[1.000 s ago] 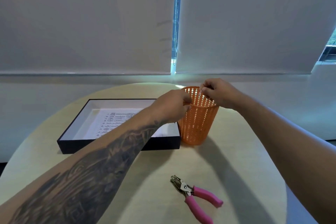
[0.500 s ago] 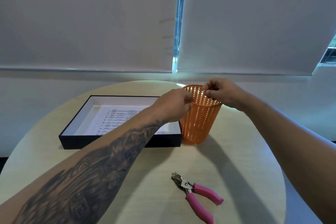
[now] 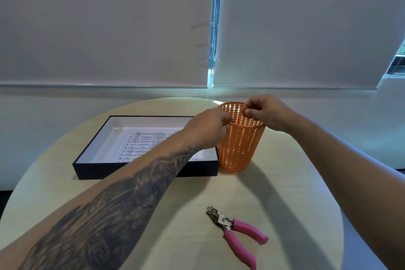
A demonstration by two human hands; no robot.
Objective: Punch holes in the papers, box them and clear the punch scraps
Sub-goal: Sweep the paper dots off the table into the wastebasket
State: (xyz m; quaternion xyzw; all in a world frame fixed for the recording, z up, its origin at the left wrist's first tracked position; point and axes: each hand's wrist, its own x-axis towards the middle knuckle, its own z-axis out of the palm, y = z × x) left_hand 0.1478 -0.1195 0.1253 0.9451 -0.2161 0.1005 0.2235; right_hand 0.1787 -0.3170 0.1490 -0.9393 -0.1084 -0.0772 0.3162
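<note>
Orange basket, two hands

A round table with a pale wood-grain top fills the lower part of the view. Behind it runs a white wall. Above the wall, two white roller blinds hang fully lowered side by side. Blue daylight shows through the narrow gap between them, where a bead chain hangs. A sliver of uncovered window shows at far right.

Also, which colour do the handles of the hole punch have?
Pink, on the hole punch, clearest in the head view; its jaws are bare metal.
</note>
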